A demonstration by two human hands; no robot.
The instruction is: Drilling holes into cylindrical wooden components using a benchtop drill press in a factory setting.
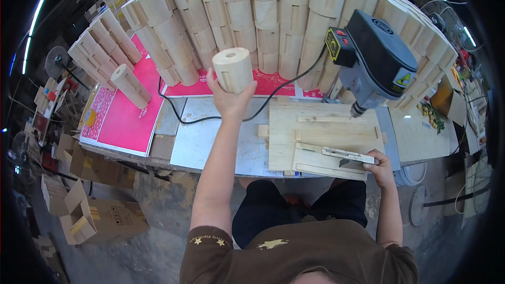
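My left hand (231,97) is raised above the table, its fingers wrapped round a pale wooden cylinder (234,71) with a round hole in its top. The cylinder stands nearly upright, in front of the stacked ones. At the right, my right hand (382,169) grips the end of a long, narrow, light-coloured slotted piece (347,154); a small dark part shows beneath it. That piece is over the near edge of a wooden board (284,126) with strips fixed on it. A drill press (376,57) stands behind, its chuck (357,110) over the board.
Tall rows of wooden cylinders (265,15) line the back. More stand at the left on a pink sheet (126,128), with a separate short stack (130,86). A black cable (210,118) crosses the table. Open cardboard boxes (113,218) and a white bucket (413,173) flank the table.
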